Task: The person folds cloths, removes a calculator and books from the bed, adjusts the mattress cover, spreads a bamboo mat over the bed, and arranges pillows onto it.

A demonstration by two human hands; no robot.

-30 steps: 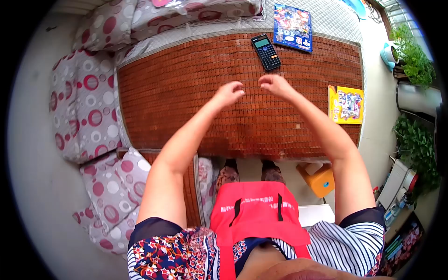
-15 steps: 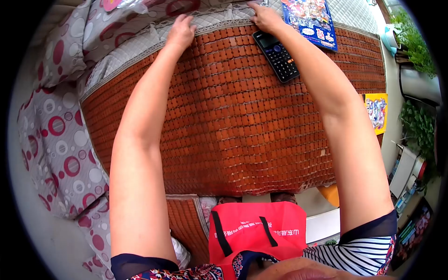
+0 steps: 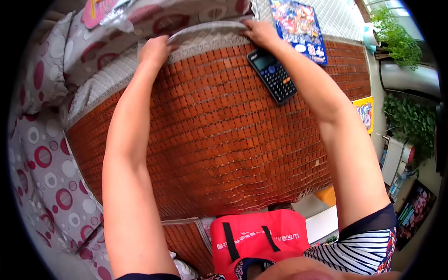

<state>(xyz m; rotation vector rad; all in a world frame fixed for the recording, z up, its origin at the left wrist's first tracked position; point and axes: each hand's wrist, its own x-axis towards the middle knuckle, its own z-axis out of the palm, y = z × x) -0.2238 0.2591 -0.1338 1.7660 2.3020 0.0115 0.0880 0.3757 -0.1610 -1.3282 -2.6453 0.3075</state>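
Both arms reach forward over a brown tile seat mat [image 3: 210, 121] with a pale lace edge. A white quilted cover [image 3: 205, 35] lies beyond it, its far edge raised in an arc between my hands. My left hand [image 3: 155, 50] is closed on that edge at the left, fingertips partly hidden. My right hand [image 3: 261, 33] pinches the same cover farther right, thumb and fingers around the edge. Just below my right hand, a black calculator [image 3: 273, 77] rests on the mat. A blue printed booklet [image 3: 301, 32] lies right of that hand.
Grey cushions with pink circles [image 3: 51, 154] line the left and back. A pink item in clear plastic [image 3: 100, 11] rests at the top left. At right are a yellow printed item [image 3: 364, 112], green plants [image 3: 403, 116] and a white box [image 3: 394, 158]. A red apron [image 3: 261, 233] hangs at my front.
My left hand has shifted left and closed on the quilted cover. The edge between my hands has risen into an arc. The view has tilted slightly, so the mat and calculator appear lower.
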